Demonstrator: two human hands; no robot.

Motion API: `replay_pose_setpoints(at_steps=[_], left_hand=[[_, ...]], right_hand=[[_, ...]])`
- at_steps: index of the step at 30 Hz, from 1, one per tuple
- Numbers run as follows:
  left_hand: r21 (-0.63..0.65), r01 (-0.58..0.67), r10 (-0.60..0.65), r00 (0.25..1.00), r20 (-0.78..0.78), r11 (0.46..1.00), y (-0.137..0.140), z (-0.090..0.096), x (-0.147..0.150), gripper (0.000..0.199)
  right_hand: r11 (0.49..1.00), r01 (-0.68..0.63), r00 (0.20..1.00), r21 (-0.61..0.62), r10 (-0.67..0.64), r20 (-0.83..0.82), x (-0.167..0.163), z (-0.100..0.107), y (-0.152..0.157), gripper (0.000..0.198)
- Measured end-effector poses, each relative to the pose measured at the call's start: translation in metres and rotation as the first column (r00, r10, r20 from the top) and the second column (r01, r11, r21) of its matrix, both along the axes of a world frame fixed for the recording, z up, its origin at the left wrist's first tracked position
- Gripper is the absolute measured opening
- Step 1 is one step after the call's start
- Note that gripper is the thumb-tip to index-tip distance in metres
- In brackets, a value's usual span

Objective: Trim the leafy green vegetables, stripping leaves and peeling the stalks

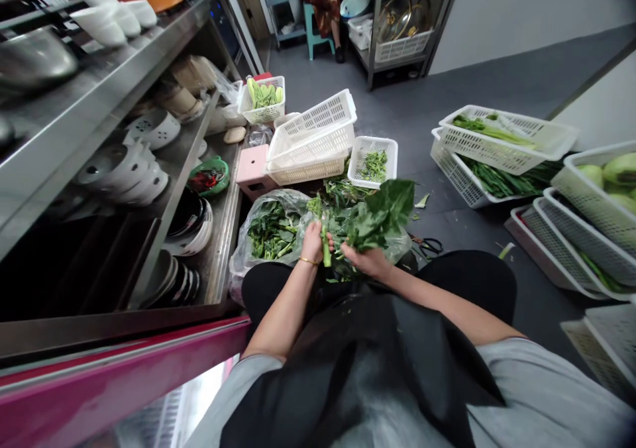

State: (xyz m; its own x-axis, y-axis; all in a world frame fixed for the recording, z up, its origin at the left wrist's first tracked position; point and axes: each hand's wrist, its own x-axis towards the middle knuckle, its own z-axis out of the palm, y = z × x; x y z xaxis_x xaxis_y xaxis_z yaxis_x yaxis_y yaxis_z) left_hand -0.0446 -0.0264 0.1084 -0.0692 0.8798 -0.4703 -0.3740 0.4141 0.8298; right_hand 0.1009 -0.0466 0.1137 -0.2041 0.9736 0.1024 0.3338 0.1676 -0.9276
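Note:
My left hand [313, 241], a gold bangle at its wrist, is closed around a thick green vegetable stem [326, 248] with a small budded top, held upright. Beside it my right hand [370, 263] grips a bunch of large dark green leaves [387, 213]. A clear plastic bag [238, 244] full of leafy greens lies open to the left of my hands, between my knees and the shelf. More greens and plastic sit under my hands, partly hidden. Just beyond stands a small white basket [352, 169] holding cut green pieces.
Dark-handled scissors [431, 244] lie on the floor by my right knee. Ahead are stacked white baskets [313, 136] and a pink stool [252, 164]. Vegetable baskets [501, 150] line the right. A steel shelf [124, 83] with bowls runs along the left. A person [322, 4] sits at the back.

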Motion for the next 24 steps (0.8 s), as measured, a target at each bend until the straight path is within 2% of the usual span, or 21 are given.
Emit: replay_pose_setpoints(at_steps=[3, 6, 8, 11, 13, 16, 19, 20, 22, 24], left_hand=[[0.095, 0.055, -0.049, 0.997, -0.057, 0.994, -0.005, 0.007, 0.001, 0.029], [0.227, 0.102, -0.075, 0.989, -0.124, 0.968, -0.016, 0.013, 0.01, 0.028], [0.216, 0.115, -0.095, 0.99, -0.101, 0.97, -0.021, 0.012, 0.017, 0.028], [0.055, 0.148, -0.152, 0.985, 0.079, 0.987, -0.023, 0.01, 0.022, 0.026], [-0.026, 0.126, -0.119, 0.973, 0.198, 0.992, -0.019, 0.011, 0.019, 0.022], [-0.049, 0.149, -0.125, 0.935, 0.332, 0.988, -0.014, 0.02, 0.007, 0.021], [-0.004, 0.322, -0.282, 0.834, 0.474, 0.947, -0.015, 0.031, -0.004, 0.027], [0.013, 0.362, -0.319, 0.804, 0.502, 0.932, -0.016, 0.034, -0.006, 0.029], [0.048, 0.407, -0.37, 0.767, 0.524, 0.912, -0.019, 0.037, -0.007, 0.03], [0.095, 0.452, -0.432, 0.739, 0.517, 0.887, -0.022, 0.039, -0.006, 0.031]], right_hand=[[0.993, 0.03, 0.999, -0.111, -0.034, -0.035, 0.006, 0.009, 0.017, 0.045], [0.985, -0.005, 0.999, -0.17, -0.001, -0.035, 0.006, 0.016, 0.042, 0.045], [0.997, 0.017, 0.998, -0.079, -0.012, 0.054, 0.003, 0.018, 0.047, 0.041], [0.989, 0.065, 0.963, 0.133, -0.097, 0.252, 0.0, 0.017, 0.034, 0.037], [0.987, 0.026, 0.964, 0.161, -0.067, 0.257, 0.003, 0.015, 0.02, 0.034], [0.998, 0.002, 0.998, 0.063, -0.005, 0.059, 0.015, 0.013, 0.009, 0.034], [0.985, 0.115, 0.977, -0.13, -0.136, -0.166, 0.027, 0.017, 0.015, 0.036], [0.971, 0.117, 0.958, -0.206, -0.165, -0.234, 0.029, 0.019, 0.02, 0.035], [0.942, 0.01, 0.932, -0.334, -0.13, -0.339, 0.029, 0.024, 0.027, 0.034], [0.92, -0.125, 0.931, -0.371, -0.021, -0.365, 0.024, 0.028, 0.033, 0.032]])
